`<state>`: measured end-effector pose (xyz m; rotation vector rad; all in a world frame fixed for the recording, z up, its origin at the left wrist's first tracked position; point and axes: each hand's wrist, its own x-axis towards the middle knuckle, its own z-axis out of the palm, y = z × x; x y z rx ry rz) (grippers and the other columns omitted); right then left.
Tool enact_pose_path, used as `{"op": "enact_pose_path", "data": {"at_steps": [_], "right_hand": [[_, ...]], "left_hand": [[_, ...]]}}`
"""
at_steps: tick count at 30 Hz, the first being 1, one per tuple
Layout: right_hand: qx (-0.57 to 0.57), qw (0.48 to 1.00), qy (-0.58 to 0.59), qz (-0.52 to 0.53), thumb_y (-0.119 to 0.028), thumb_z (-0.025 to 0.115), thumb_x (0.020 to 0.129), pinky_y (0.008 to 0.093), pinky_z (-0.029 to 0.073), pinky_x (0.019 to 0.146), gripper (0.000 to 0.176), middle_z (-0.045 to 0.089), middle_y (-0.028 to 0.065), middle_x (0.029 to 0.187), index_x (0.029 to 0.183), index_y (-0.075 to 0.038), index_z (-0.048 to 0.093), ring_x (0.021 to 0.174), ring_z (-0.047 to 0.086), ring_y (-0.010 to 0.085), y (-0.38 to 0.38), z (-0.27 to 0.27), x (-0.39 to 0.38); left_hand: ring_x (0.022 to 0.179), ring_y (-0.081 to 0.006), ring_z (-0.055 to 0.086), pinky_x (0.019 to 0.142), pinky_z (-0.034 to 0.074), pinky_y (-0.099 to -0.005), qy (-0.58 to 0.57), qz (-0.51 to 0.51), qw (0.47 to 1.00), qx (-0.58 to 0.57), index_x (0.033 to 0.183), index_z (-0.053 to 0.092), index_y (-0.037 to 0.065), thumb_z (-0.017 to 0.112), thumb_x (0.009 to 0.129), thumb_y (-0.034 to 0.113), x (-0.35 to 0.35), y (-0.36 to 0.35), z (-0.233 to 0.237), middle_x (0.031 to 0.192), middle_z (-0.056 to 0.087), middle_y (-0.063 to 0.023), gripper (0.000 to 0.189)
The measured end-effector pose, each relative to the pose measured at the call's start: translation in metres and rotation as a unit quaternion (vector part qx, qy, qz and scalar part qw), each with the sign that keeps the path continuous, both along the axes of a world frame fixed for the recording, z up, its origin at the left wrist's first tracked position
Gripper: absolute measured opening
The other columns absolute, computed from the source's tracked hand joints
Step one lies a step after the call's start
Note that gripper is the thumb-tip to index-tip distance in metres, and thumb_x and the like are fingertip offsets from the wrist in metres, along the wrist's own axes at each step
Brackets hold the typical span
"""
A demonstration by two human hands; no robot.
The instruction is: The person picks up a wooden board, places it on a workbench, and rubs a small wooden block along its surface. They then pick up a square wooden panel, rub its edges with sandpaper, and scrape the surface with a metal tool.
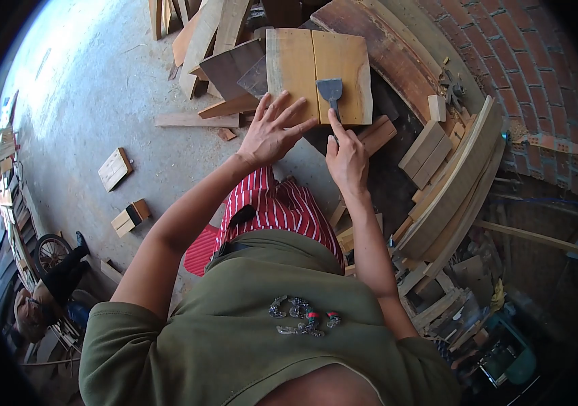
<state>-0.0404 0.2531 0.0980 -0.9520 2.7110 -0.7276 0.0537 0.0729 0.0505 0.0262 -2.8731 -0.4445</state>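
Observation:
A yellowish wooden panel with a seam down its middle lies in front of me. On its lower left edge rests my left hand, fingers spread and holding nothing. My right hand is closed around the handle of a putty knife, with the index finger stretched along it. The grey blade lies over the panel, right of the seam.
Dark boards and planks lie beyond and left of the panel. Long curved boards are stacked at the right, near a brick wall. Two small wood blocks sit on the concrete floor.

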Motion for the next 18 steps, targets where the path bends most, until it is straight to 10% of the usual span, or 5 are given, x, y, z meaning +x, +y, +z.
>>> {"op": "enact_pose_path", "data": {"at_steps": [18], "right_hand": [[0.021,0.999,-0.023,-0.011,-0.004,0.060,0.089,0.0481,0.052,0.078,0.059,0.065,0.0218,0.092,0.145,-0.019,0.049,0.087,0.066,0.0402,-0.023,0.005,-0.017]], "left_hand": [[0.142,-0.0258,0.034,0.115,0.007,-0.0682,-0.029,0.053,0.997,0.042,0.131,0.059,0.032,0.071,0.085,0.029,-0.031,-0.003,0.012,0.142,0.048,-0.0032,0.047]]}}
